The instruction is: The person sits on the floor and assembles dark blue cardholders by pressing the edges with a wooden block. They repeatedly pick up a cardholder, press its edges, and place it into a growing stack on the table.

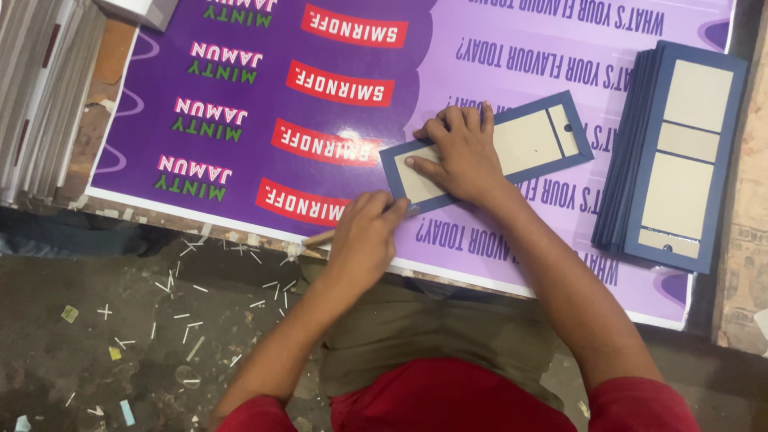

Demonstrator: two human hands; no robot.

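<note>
On the purple poster: a blue card cover (pixel 490 147) with three beige panels lies flat and slanted, near the person's edge of the sheet.
Right hand: the right hand (pixel 460 156) lies palm-down on the cover's middle, fingers (pixel 448 122) spread and flat, gripping nothing; it seems to pin the piece so it cannot slide.
Left hand: the left hand (pixel 364 232) is curled closed around a thin wooden-handled tool (pixel 318 238), with its knuckles at the cover's lower left corner; the working tip is hidden, so what it touches cannot be told.
Stack: a pile of like blue covers (pixel 676 156) sits well apart to the right, squared up within easy reach of the right hand.
Work surface: the glossy purple poster (pixel 240 96) is spread under everything, likely as a smooth mat.
Floor: small pale paper trimmings (pixel 180 308) lie scattered on the dark floor (pixel 80 280) by the person's left arm.
Left edge: a stack of grey boards (pixel 40 88) stands beside the poster.
</note>
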